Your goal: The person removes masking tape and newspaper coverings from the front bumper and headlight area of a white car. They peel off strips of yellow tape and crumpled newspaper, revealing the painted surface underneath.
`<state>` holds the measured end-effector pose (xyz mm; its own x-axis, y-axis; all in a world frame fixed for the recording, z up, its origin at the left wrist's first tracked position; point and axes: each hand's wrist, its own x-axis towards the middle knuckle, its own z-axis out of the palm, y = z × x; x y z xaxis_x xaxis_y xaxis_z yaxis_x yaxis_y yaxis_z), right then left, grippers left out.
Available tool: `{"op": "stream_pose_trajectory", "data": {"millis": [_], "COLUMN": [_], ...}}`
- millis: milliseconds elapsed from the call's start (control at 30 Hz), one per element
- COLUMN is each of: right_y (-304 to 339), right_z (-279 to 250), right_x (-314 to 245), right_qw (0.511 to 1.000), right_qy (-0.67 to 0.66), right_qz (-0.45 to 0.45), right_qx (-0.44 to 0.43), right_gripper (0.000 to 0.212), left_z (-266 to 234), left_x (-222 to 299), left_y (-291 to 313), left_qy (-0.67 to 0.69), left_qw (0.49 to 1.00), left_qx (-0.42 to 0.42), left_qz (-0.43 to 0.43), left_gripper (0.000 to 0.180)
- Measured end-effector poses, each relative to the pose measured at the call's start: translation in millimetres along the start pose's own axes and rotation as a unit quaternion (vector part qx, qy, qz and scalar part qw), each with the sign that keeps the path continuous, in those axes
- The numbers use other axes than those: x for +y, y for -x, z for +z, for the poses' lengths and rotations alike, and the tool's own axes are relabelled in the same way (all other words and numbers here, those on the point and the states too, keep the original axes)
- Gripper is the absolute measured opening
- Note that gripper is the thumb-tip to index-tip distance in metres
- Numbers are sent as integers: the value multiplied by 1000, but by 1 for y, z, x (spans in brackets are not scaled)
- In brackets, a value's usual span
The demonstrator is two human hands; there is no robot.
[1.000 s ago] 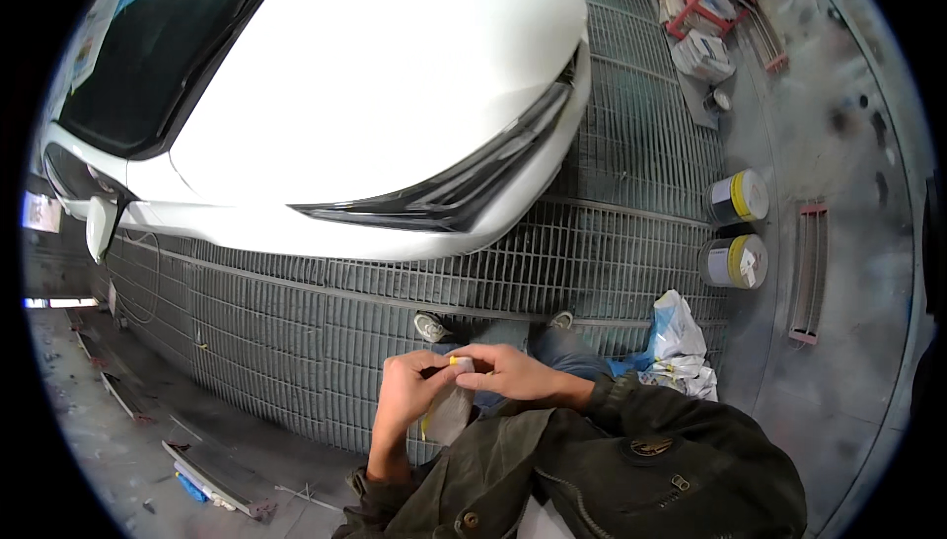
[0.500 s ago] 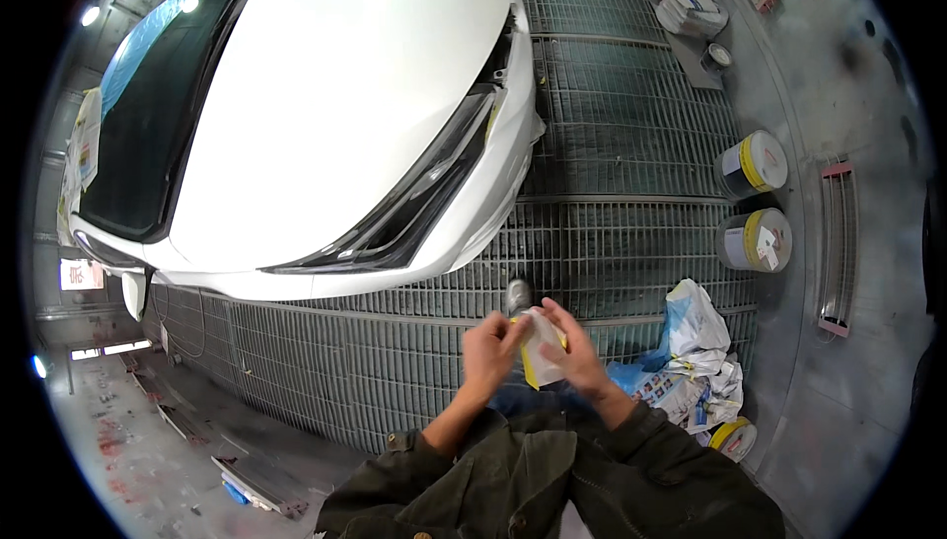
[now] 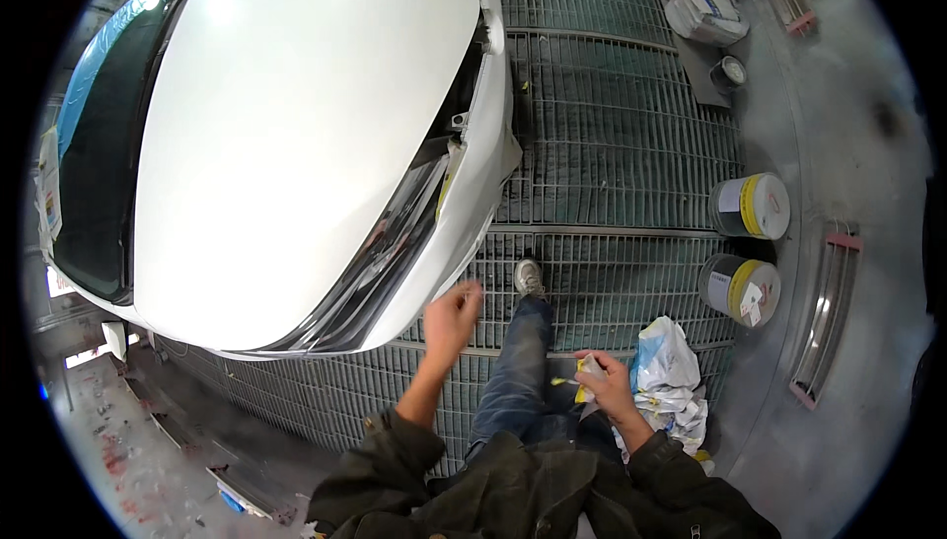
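My right hand is closed round a small white-and-yellow sheet, partly hidden by the fingers. A yellow scrap sticks out on its left side. My left hand is raised apart from it, fingers curled together; whatever they may pinch is too small to make out. Just ahead and left of that hand stands a white car, whose hood fills the upper left. The dark headlight and white bumper are the parts nearest to my left hand.
I stand on a metal grating floor, one shoe forward. Crumpled plastic sheeting lies at my right. Two buckets with yellow bands stand along the right wall. Blue film covers part of the windshield edge.
My hands, together on the sheet before, are now apart: the left toward the car, the right lower with the sheet. My leg has come forward, and the car appears farther left.
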<state>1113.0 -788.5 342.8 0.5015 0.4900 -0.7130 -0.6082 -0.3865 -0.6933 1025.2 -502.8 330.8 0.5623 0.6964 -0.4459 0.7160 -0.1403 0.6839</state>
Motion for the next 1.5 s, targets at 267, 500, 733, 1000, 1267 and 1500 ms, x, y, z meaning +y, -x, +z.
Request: {"op": "stream_pose_trajectory", "data": {"millis": [267, 500, 733, 1000, 1267, 1500], "right_y": [-109, -201, -260, -301, -320, -330], "right_z": [-32, -78, -158, -209, -201, -203], "right_x": [-54, -66, -98, -127, -141, -152], "right_qw": [997, 987, 975, 969, 960, 957], "right_qy": [-16, 15, 36, 75, 73, 49], "right_qz": [62, 115, 180, 203, 223, 241], "right_qx": [-31, -113, -128, -120, -150, -151], "right_gripper": [31, 31, 30, 31, 32, 32], "left_z": [-14, 18, 30, 38, 53, 50], "left_x": [37, 55, 46, 55, 65, 69], "left_y": [-209, -277, -304, -298, -289, -266], "left_qy": [-205, -303, -313, -249, -174, -158], "left_qw": [966, 931, 914, 946, 966, 963], "left_qx": [155, 168, 182, 152, 177, 201], "left_qz": [14, -115, -182, -141, -67, -88], "left_gripper": [36, 29, 25, 14, 9, 6]}}
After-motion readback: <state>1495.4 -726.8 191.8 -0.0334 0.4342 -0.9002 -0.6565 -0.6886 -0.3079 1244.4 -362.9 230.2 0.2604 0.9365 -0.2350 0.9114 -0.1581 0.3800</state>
